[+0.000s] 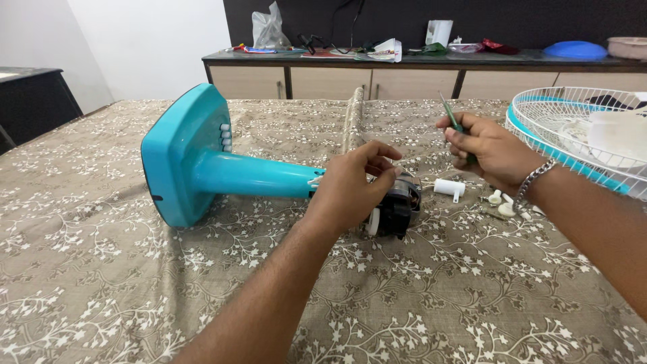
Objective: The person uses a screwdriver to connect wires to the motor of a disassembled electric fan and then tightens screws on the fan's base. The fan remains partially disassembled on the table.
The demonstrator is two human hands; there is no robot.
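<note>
A turquoise fan stand (pixel 195 158) lies on its side on the patterned tablecloth (pixel 135 290), its base to the left and its bare black motor (pixel 397 205) at the right end. My left hand (pixel 354 185) rests over the motor, fingers pinched around something thin near the motor's top; what it is I cannot tell. My right hand (pixel 488 148), with a metal bracelet on the wrist, hovers to the right of the motor and grips a thin green-handled tool (pixel 450 114) that points upward.
A white plastic cap (pixel 449 188) and small white parts (pixel 502 202) lie right of the motor. A white and turquoise fan grille (pixel 573 135) sits at the right edge. Behind the table stands a cluttered sideboard (pixel 418 64). A dark cabinet (pixel 34 98) is at the left.
</note>
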